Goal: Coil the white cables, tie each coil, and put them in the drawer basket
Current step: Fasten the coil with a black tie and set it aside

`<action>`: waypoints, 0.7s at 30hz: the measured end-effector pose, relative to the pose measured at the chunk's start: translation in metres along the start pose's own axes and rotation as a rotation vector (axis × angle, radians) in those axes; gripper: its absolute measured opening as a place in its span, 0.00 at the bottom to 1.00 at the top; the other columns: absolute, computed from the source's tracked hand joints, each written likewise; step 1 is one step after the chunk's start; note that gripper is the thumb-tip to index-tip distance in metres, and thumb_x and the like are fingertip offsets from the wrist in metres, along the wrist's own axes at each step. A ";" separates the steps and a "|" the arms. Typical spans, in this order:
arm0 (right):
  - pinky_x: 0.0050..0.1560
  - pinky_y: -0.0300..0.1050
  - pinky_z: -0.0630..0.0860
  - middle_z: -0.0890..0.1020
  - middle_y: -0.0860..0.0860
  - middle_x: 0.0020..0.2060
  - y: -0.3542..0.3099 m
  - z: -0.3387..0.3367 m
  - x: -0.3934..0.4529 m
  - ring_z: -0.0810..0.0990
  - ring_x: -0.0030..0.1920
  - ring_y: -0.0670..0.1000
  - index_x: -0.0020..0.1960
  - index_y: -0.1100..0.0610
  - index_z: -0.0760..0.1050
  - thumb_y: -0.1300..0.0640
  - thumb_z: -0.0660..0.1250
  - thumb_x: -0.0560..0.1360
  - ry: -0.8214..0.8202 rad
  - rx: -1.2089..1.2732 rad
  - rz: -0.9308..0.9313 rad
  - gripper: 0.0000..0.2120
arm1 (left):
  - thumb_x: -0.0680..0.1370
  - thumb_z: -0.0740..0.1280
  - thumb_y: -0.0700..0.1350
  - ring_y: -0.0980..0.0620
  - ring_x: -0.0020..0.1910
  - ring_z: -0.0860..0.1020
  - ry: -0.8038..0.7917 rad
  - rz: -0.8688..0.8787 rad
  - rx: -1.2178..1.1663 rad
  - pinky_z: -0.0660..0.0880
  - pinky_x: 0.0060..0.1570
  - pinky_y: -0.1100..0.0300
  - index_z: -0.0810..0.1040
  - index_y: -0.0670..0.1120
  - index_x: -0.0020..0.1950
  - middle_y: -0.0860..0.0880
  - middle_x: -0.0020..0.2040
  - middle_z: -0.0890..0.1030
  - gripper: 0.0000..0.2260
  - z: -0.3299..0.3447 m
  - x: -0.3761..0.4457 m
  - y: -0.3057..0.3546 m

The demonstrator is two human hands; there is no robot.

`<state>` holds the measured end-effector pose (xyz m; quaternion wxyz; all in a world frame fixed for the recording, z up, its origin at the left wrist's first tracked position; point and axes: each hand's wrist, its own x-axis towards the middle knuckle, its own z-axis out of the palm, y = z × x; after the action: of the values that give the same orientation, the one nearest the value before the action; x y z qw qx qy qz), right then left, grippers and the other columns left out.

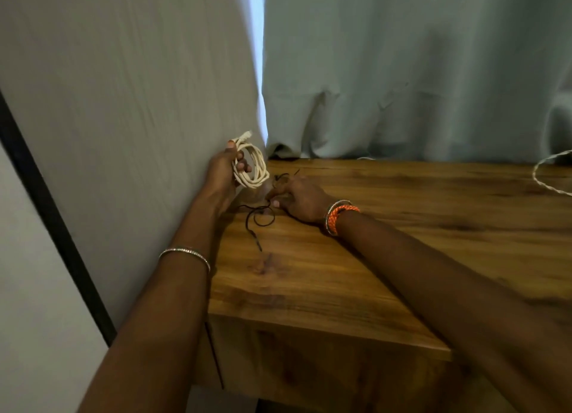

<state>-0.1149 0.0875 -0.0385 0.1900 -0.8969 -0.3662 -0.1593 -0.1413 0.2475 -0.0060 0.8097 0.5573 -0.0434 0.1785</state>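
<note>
I have the left hand point(221, 171) raised off the far left corner of the wooden bench point(340, 273), its fingers point(240, 162) curled round a coiled white cable point(250, 166), the thumb on the near side of the loops. The coil stands nearly upright, its face turned toward the right hand; its long axis runs up and away, and one plug end point(246, 134) pokes out above the fingertips, pointing up toward the pale curtain point(402, 72). My right hand point(301, 199) lies low on the bench just right of the coil, with its fingers bent and seemingly pinching a thin black tie string point(260, 217). The picture is soft there, so I judge that grip rather than see it plainly. The rest of the string loops loosely on the wood just beneath and near those fingers, a free tail trailing toward me. I read this as the tying step: the coil is wound and held, the tie not yet round it. The next move calls for lifting the string clear of the bench, passing it through the middle of the coil and round the bundled strands, while the left hand keeps the loops from springing apart. A second white cable point(548, 177) lies uncoiled well off to the right of both hands, at the bench's far edge. No drawer basket shows in this view.
</note>
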 end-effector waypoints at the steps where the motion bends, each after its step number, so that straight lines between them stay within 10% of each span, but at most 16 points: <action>1: 0.56 0.47 0.71 0.81 0.53 0.55 0.000 0.001 0.004 0.76 0.57 0.54 0.55 0.53 0.82 0.55 0.67 0.75 0.004 0.005 0.012 0.11 | 0.84 0.50 0.45 0.60 0.19 0.69 0.002 -0.001 -0.001 0.69 0.22 0.68 0.73 0.47 0.47 0.57 0.21 0.70 0.14 0.000 0.000 0.000; 12: 0.42 0.40 0.70 0.80 0.51 0.41 0.009 -0.016 0.000 0.76 0.41 0.50 0.47 0.64 0.79 0.63 0.66 0.73 -0.113 0.062 0.141 0.06 | 0.84 0.48 0.44 0.60 0.20 0.68 -0.033 0.012 0.017 0.69 0.27 0.67 0.74 0.49 0.51 0.57 0.21 0.68 0.15 0.001 0.000 -0.002; 16: 0.48 0.51 0.78 0.83 0.58 0.44 0.012 -0.019 -0.003 0.81 0.46 0.56 0.45 0.64 0.80 0.58 0.67 0.71 -0.093 0.162 0.242 0.09 | 0.84 0.49 0.44 0.60 0.19 0.68 -0.019 0.015 0.030 0.69 0.28 0.67 0.74 0.48 0.49 0.56 0.21 0.69 0.14 0.001 0.001 -0.002; 21: 0.31 0.43 0.65 0.75 0.49 0.33 0.005 -0.011 0.003 0.73 0.35 0.50 0.35 0.54 0.72 0.42 0.66 0.72 0.021 0.058 0.345 0.17 | 0.84 0.49 0.44 0.60 0.19 0.68 -0.032 0.015 0.039 0.69 0.26 0.68 0.73 0.48 0.48 0.56 0.20 0.68 0.14 0.002 0.001 -0.003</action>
<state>-0.1109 0.0805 -0.0293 0.2442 -0.9389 -0.2092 -0.1231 -0.1390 0.2452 -0.0081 0.7965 0.5754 -0.0570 0.1766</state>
